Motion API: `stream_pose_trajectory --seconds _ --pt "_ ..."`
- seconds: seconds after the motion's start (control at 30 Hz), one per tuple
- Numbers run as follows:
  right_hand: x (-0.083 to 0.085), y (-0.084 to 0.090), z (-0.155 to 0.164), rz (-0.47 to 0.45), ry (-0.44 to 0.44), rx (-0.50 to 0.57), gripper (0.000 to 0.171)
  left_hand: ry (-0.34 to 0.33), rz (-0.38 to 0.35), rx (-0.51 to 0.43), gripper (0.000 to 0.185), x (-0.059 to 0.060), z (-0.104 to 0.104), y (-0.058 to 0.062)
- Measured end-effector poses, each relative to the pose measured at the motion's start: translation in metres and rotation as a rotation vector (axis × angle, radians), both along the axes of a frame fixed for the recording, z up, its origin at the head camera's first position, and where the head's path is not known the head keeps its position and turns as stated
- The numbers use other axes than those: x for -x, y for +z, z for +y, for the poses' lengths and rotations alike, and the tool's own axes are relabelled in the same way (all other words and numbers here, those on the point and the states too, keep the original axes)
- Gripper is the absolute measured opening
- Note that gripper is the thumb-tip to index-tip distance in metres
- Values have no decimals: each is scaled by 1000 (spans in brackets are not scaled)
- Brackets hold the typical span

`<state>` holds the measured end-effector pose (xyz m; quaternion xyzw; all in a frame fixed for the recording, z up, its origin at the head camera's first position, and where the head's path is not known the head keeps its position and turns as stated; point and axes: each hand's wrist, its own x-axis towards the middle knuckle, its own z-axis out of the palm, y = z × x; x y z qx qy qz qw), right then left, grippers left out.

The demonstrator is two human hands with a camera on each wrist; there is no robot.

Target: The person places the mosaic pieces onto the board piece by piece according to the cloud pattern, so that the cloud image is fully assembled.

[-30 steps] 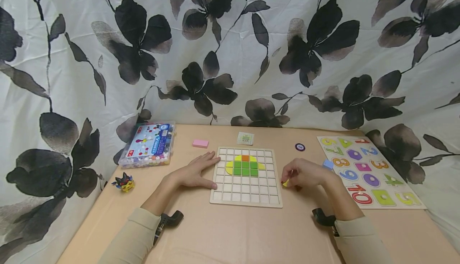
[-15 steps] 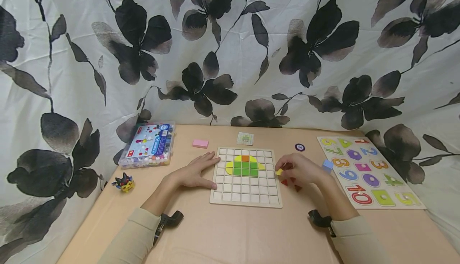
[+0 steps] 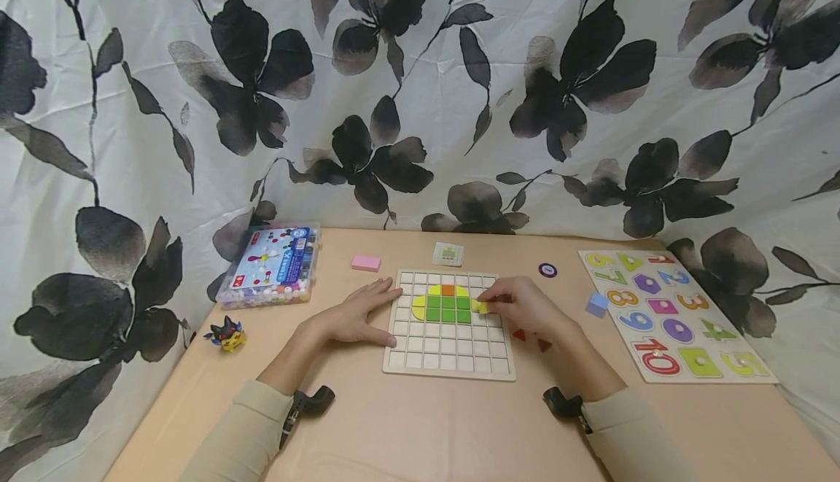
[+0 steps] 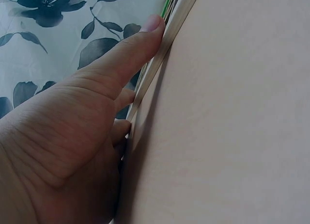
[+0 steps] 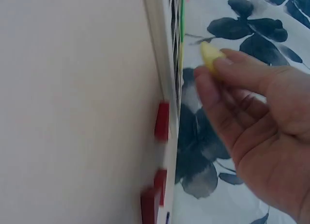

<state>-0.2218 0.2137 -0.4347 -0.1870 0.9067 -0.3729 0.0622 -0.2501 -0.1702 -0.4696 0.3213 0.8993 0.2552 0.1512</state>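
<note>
A white grid board (image 3: 453, 362) lies on the table, with green square tiles (image 3: 448, 309), an orange tile (image 3: 448, 289) and rounded yellow tiles (image 3: 418, 307) set in its upper middle. My left hand (image 3: 353, 314) rests at the board's left edge, fingers spread; in the left wrist view its thumb (image 4: 131, 52) lies along the edge. Between thumb and fingertips, my right hand (image 3: 528, 305) pinches a small yellow tile (image 5: 210, 55) above the board's right part, beside the green tiles. Several red tiles (image 5: 162, 121) lie just right of the board, partly under the right hand.
Behind the board lie a small pattern card (image 3: 448, 253) and a pink block (image 3: 365, 262). At left are a clear plastic case (image 3: 269, 259) and a small figurine (image 3: 226, 333). At right sit a blue block (image 3: 596, 305), a dark round disc (image 3: 547, 270) and a number puzzle board (image 3: 676, 321).
My right hand has moved left with the yellow tile, from beside the board to over its right columns, uncovering red tiles and the blue block. The left hand has stayed put.
</note>
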Motion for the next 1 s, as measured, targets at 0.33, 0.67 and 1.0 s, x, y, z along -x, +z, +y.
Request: stream_pose_trajectory --seconds 0.33,0.67,1.0 --pt "6 -12 -10 -6 14 2 15 1 7 -3 103 0 0 0" --pt "5 -14 -12 52 105 -56 21 -2 5 -2 104 0 0 -2" --pt "6 -18 -10 75 121 -91 19 -2 6 -2 104 0 0 -1"
